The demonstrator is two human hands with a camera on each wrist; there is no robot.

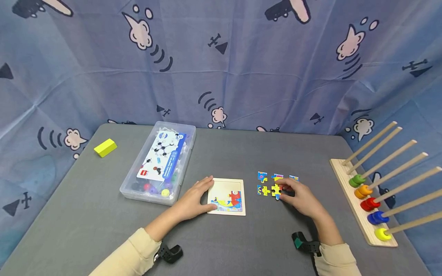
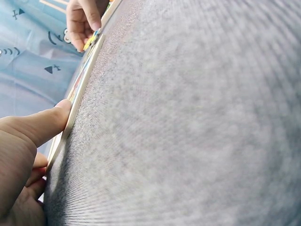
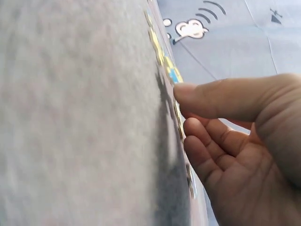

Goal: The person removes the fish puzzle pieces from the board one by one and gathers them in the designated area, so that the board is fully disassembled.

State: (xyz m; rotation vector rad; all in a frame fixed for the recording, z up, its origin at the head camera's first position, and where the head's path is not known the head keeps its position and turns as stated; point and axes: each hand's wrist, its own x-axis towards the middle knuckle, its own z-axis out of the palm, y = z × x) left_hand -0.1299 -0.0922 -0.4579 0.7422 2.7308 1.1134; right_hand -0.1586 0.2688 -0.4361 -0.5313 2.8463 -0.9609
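Beside the tray (image 1: 221, 188), I should hold level the puzzle piece (image 1: 275, 190) the right hand (image 1: 299, 197) pinches (left hand (image 1: 194, 198) outstretched, touching the tray).

The puzzle tray (image 1: 221, 188) lies between box (image 1: 162, 157) (left) and puzzle pieces (image 1: 265, 190).

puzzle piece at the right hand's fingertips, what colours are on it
Mostly yellow, with some blue; the puzzle piece shows best in the head view.

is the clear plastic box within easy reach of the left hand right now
Likely yes: the left hand holds the puzzle tray, but nothing visible stands between that hand and the clear plastic box beside it.
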